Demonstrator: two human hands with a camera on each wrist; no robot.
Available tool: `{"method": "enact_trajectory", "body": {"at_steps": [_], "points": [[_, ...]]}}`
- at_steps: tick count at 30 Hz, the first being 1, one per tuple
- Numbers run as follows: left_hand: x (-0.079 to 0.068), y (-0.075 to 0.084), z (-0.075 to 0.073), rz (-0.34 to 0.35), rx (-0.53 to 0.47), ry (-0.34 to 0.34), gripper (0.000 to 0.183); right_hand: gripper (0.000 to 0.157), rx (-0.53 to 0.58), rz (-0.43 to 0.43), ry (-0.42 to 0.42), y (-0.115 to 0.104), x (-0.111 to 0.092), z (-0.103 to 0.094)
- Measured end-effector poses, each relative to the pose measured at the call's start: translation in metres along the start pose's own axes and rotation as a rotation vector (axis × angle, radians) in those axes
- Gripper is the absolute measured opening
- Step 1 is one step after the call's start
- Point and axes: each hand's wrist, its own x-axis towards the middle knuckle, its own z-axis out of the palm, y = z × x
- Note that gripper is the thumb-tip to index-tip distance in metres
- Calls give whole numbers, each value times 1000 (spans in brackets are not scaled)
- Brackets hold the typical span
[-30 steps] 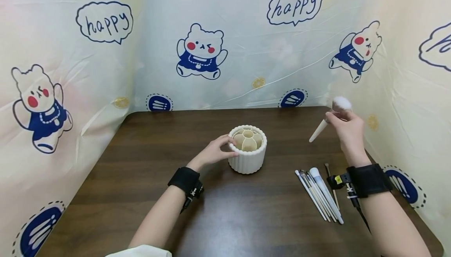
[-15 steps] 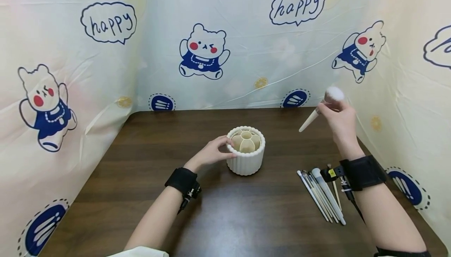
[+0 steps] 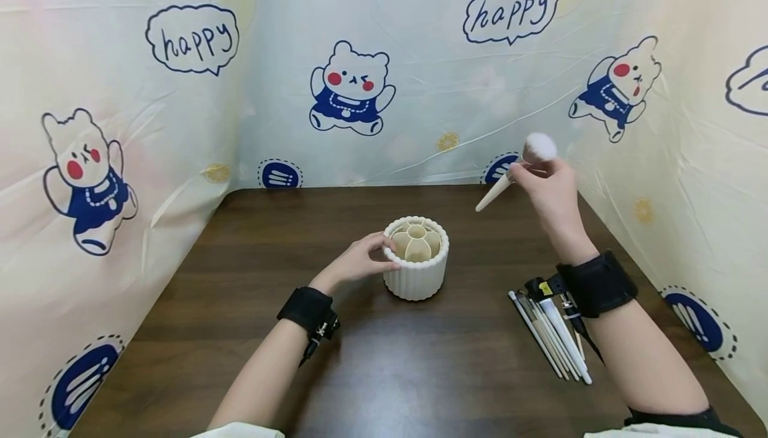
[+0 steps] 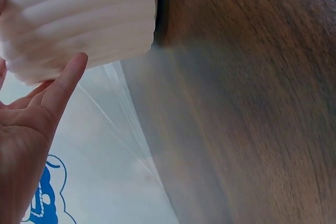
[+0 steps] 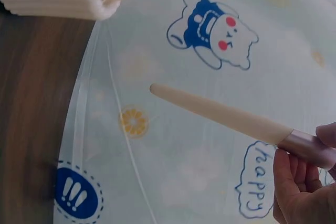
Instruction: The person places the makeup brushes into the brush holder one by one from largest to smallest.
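A white ribbed brush holder (image 3: 420, 279) with petal-shaped inner compartments stands upright on the table, left of the right arm. My left hand (image 3: 359, 260) holds its left side, fingers at the rim and thumb against the outer wall. In the left wrist view, a fingertip lies against the ribbed wall (image 4: 89, 19). My right hand (image 3: 551, 193) pinches a makeup brush (image 3: 495, 192) by its metallic collar, raised above the back right of the table. Its fluffy white bristles point up, and the pale tapered handle (image 5: 226, 113) slants down toward the holder.
Several slim makeup brushes (image 3: 549, 338) lie side by side on the dark wooden table (image 3: 384, 385), below the right forearm, which partly covers them. A printed curtain (image 3: 414, 78) encloses the table's back and sides. Each wrist wears a black strap with a small camera and cable.
My right hand has carried the makeup brush left and slightly up, nearer the holder. My left hand stays on the holder. The whole head view has shifted slightly.
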Motion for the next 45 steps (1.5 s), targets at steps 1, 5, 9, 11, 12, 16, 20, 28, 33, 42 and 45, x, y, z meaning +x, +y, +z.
{"method": "enact_trajectory", "body": {"at_steps": [1,5,9,11,12,16,20,28,33,42,45], "points": [[0,0,0,-2,-1,-1,29,38,0,-3,-8,-2,-1,3],[-3,-1,-2,-4,0,-8,29,39,-42,-19,-38,-8,-3,14],[-6,0,-4,-5,-8,-14,30,36,-58,-30,-68,-14,-6,27],[-8,-1,-6,-12,-11,-14,30,35,-62,-29,-87,-16,-8,34],[-10,-2,-6,-13,-7,-14,30,36,-62,-28,-99,-17,-8,38],[-15,-5,-10,-22,4,-8,29,39,-73,-25,-163,-18,-12,54],[-20,-6,-14,-27,-1,-16,29,39,-75,-24,-214,-17,-14,70],[-30,-7,-20,-42,7,-17,28,36,-106,-67,-297,-14,-23,97],[-36,-7,-24,-63,9,-21,28,34,-139,-57,-337,-7,-28,108],[-45,-7,-29,-64,49,-2,27,35,-200,-26,-397,5,-37,122],[-45,-8,-30,-60,53,0,27,37,-222,-36,-424,10,-39,126]]}}
